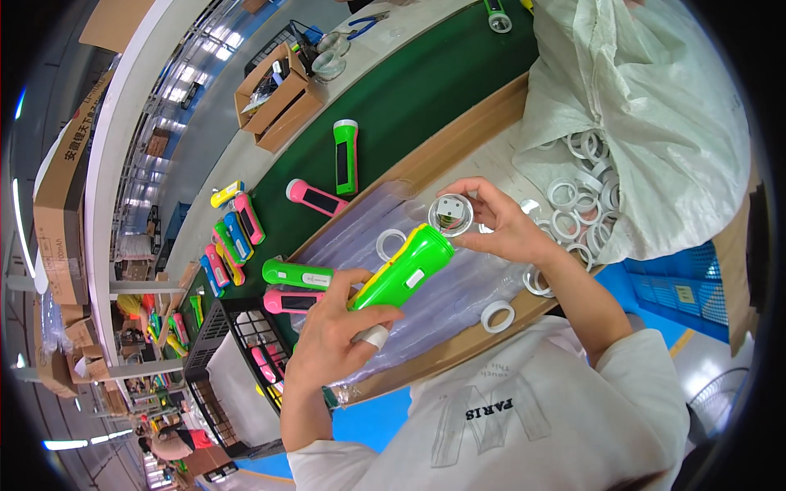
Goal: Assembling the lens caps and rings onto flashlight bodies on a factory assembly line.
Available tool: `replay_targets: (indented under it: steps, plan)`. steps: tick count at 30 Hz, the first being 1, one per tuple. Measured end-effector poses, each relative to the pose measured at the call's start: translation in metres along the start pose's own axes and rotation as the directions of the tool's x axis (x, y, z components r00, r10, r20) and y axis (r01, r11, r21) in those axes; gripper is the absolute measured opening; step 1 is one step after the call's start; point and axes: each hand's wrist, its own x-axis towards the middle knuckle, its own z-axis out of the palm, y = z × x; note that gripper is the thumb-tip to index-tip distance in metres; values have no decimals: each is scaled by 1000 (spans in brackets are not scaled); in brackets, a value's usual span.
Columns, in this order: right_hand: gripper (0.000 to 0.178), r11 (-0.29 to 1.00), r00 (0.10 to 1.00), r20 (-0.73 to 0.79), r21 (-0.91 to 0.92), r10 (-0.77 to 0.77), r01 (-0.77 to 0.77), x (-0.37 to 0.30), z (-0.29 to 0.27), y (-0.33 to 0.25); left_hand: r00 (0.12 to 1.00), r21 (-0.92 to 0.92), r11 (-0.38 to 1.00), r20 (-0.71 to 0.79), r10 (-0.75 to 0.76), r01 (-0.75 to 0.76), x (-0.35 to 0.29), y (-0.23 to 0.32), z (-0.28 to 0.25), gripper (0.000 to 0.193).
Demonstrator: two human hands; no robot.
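My left hand (332, 327) is wrapped round a green flashlight body (409, 266) with a yellow strip and a white switch. A white wrap covers one of its fingertips. Pinched in the fingers of my right hand (503, 225) is a clear round lens cup (450, 214), close to the flashlight's front end; whether they touch I cannot tell. Beneath both hands lies clear plastic wrap (442, 303) in a shallow cardboard tray (393, 383). A loose white ring (391, 244) rests on the wrap, and another white ring (497, 317) is near the tray's front edge.
Several white rings (565, 221) spill from a white woven sack (655, 123) at right. Finished-looking flashlights (345, 155) lie on the green conveyor belt (417, 90). A black crate (237, 376) stands at left, a small carton (278, 102) beyond the belt, and a blue crate (679, 286) at right.
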Motion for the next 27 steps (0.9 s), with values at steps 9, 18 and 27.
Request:
replay_targets:
  steps: [9, 18, 27]
  plan:
    - [55, 645, 929, 265, -669, -258, 370, -8, -2, -25, 993, -65, 997, -107, -51, 44, 8, 5, -9, 53]
    - [59, 766, 888, 342, -466, -306, 443, -24, 19, -39, 986, -309, 945, -155, 62, -108, 7, -4, 31, 56]
    - [39, 950, 959, -100, -196, -266, 243, -19, 40, -36, 972, -48, 985, -176, 156, -167, 10, 11, 38, 52]
